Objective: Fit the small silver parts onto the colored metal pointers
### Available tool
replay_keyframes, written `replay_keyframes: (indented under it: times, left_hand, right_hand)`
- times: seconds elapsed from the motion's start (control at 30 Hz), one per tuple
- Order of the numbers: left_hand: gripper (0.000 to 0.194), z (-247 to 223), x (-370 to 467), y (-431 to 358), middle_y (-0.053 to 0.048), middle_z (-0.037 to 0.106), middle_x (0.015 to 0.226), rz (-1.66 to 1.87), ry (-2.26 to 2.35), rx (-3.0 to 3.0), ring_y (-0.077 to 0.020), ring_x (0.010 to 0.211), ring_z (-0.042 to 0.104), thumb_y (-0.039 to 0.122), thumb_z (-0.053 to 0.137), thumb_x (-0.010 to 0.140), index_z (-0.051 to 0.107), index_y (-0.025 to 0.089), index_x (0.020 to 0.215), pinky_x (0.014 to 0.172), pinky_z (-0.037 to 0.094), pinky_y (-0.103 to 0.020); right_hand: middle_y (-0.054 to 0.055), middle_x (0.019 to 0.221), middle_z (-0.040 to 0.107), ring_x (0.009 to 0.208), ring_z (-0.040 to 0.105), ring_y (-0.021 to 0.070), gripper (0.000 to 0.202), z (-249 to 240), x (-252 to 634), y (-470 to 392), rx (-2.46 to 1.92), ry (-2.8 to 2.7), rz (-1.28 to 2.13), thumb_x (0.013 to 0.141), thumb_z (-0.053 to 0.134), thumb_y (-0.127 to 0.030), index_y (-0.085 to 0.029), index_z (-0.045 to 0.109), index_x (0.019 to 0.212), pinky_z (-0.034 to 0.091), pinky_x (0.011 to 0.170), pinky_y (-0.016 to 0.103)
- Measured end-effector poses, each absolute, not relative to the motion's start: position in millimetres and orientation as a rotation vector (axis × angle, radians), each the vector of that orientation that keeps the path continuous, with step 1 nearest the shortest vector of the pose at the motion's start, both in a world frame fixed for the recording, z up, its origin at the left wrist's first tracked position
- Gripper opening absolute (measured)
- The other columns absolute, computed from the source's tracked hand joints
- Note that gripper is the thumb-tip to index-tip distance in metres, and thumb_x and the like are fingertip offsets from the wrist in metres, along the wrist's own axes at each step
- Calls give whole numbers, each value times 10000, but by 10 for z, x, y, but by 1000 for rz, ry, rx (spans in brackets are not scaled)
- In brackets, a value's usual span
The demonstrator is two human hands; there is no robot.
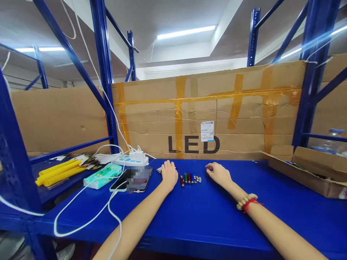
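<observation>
Surface (238, 231): blue, cardboard (151, 126) behind.
Left hand (170, 176): palm down, grip hidden.
Right hand (219, 174): fingers curled, cannot tell what they pinch.
Tubes (189, 178): between both, nearer the left, long axes pointing away.
Discs (200, 179): right of tubes.

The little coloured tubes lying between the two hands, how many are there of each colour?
Red tubes: 2
Green tube: 1
Blue tube: 1
Total: 4
</observation>
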State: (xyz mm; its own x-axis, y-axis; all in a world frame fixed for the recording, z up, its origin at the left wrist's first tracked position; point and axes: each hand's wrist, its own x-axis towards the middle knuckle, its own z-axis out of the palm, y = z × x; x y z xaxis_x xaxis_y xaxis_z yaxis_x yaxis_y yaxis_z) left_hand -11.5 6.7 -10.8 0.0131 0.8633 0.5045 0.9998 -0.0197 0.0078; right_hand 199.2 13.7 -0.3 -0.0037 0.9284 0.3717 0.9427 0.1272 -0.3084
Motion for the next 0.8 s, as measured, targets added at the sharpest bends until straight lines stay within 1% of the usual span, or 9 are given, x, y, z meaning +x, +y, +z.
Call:
replay_keyframes:
  times: [0.07, 0.17, 0.33, 0.4, 0.5, 0.57, 0.7, 0.8]
  left_hand:
    - [350, -127, -122, 84, -188, 502, 1167, -546, -1922, -1935, -296, 1096, 428, 182, 435, 801, 515, 94, 1131, 915, 321, -406]
    - [358, -148, -127, 112, -192, 500, 1167, -549, -1950, -1941, -298, 1101, 431, 183, 430, 804, 511, 91, 1141, 919, 323, -410]
    - [360, -158, -130, 138, -188, 516, 1147, -500, -1973, -2010, -280, 1068, 469, 133, 398, 810, 510, 88, 1149, 894, 353, -386]
    - [368, -153, -126, 135, -181, 522, 1135, -490, -1959, -2019, -272, 1079, 463, 114, 390, 807, 505, 90, 1156, 902, 349, -375]
    - [392, -140, -119, 124, -184, 495, 1170, -478, -1930, -1993, -276, 1104, 436, 100, 395, 793, 494, 78, 1171, 912, 336, -374]
    - [397, -132, -121, 117, -190, 484, 1183, -472, -1930, -1948, -285, 1098, 431, 112, 407, 784, 497, 64, 1167, 905, 335, -381]
    - [384, -121, -156, 123, -209, 504, 1146, -456, -1991, -1877, -299, 1043, 457, 216, 413, 812, 512, 45, 1142, 857, 349, -387]
    - [356, -122, -196, 151, -196, 530, 1124, -393, -1964, -1896, -287, 1042, 464, 189, 392, 830, 526, 61, 1133, 856, 346, -375]
  right_hand:
    - [9, 980, 616, 921, 566, 162, 233, -9, 1924, 117, -1759, -1931, 22, 838, 470, -172, -222, 638, 992, 418, 719, 248]
    - [12, 942, 633, 882, 579, 162, 237, -16, 1861, 99, -1696, -1950, 33, 824, 466, -174, -221, 647, 970, 419, 701, 245]
    - [11, 903, 641, 848, 587, 159, 239, -24, 1834, 97, -1657, -1975, 43, 812, 467, -178, -222, 659, 946, 416, 662, 227]
    - [11, 906, 640, 849, 586, 157, 237, -21, 1823, 95, -1662, -1978, 52, 818, 468, -178, -221, 661, 950, 413, 658, 223]
    - [9, 910, 641, 861, 585, 156, 232, -14, 1798, 86, -1665, -1975, 41, 823, 474, -168, -215, 658, 954, 410, 668, 222]
    - [6, 915, 642, 874, 585, 154, 228, -8, 1785, 74, -1659, -1975, 38, 824, 479, -162, -213, 657, 957, 412, 678, 222]
    - [-4, 937, 642, 898, 584, 155, 218, 4, 1783, 49, -1663, -1970, 55, 830, 491, -165, -219, 655, 963, 417, 685, 222]
    - [-4, 930, 645, 904, 584, 156, 214, 6, 1797, 44, -1662, -1967, 52, 829, 500, -162, -218, 656, 964, 418, 691, 220]
